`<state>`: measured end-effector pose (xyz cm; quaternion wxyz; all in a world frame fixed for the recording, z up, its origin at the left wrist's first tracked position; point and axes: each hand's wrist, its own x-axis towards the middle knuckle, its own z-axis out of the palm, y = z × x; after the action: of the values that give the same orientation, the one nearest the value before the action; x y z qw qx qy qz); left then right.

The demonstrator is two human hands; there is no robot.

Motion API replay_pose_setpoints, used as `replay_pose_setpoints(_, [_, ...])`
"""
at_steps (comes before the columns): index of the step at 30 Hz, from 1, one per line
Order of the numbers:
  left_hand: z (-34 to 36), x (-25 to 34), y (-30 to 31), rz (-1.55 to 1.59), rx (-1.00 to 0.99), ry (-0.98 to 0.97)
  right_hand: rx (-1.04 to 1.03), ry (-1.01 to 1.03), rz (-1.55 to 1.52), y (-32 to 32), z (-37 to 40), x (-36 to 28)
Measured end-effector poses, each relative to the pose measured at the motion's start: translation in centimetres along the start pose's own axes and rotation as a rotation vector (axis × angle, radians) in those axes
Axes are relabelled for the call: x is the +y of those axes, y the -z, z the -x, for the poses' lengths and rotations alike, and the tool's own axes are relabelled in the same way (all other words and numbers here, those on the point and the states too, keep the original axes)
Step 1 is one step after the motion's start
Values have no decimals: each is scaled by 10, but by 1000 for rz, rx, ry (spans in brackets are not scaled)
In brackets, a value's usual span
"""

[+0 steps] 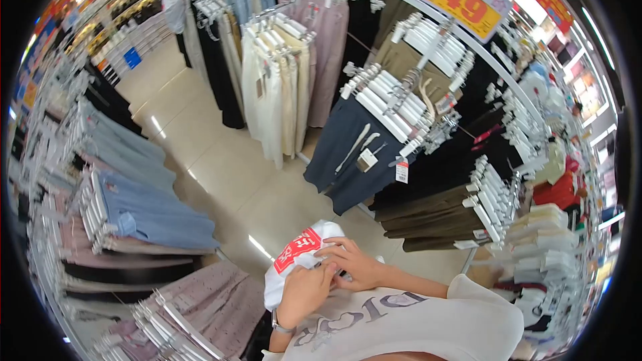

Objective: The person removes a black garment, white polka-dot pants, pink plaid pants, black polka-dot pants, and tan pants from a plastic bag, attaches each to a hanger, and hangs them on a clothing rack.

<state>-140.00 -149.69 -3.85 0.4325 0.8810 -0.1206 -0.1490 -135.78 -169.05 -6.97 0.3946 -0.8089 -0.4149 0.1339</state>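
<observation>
At the bottom middle my left hand, with a watch on its wrist, is closed at the edge of a white bag with a red printed label. My right hand reaches in from the right, its fingers bent over the bag's upper right side. Both hands meet in front of my white printed shirt. A small dark patch shows between the fingers, too hidden to name. Just beyond the bag hang dark blue trousers with a red-and-white tag.
Hanging racks surround me: blue denim at left, patterned mauve trousers lower left, cream trousers ahead, olive trousers at right. A curved metal rail carries a yellow price sign. Tiled floor runs between the racks.
</observation>
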Motion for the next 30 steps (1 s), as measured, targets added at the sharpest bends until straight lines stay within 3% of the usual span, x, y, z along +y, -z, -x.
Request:
replay_pose_setpoints(2, [-15,-4,12,-46,113,-99,68,-66,-32,-6,0,3])
replay_pose_setpoints(7, [-65,11,28,38,-18,-198,391,-224,-164,-16,2,19])
replay_pose_setpoints(10, [-90,29,38,93,-3,-370,592,-376,-373,-10,0,10])
replay_pose_setpoints(13, [-123,33,53,263,-272,-197,753,-373,-611,-3,-3,15])
replay_pose_setpoints(16, [-157,40,72,220,-206,-392,873,-319,-838,26,-21,17])
replay_pose_setpoints(17, [-172,37,76,120,-129,-564,929,-303,-939,35,-30,17])
replay_pose_setpoints(20, [-216,32,81,-69,45,-798,1051,-142,-1088,67,-54,27])
replay_pose_setpoints(24, [-275,47,81,-135,76,-809,1163,-298,-1062,115,-72,50])
replay_pose_setpoints(25, [-290,57,79,-161,117,-810,1241,-297,-1154,124,-76,66])
replay_pose_setpoints(28, [-339,73,68,-173,150,-792,1307,-169,-1045,158,-82,113])
replay_pose_setpoints(30, [-377,74,58,-171,183,-793,1385,-260,-1001,178,-90,133])
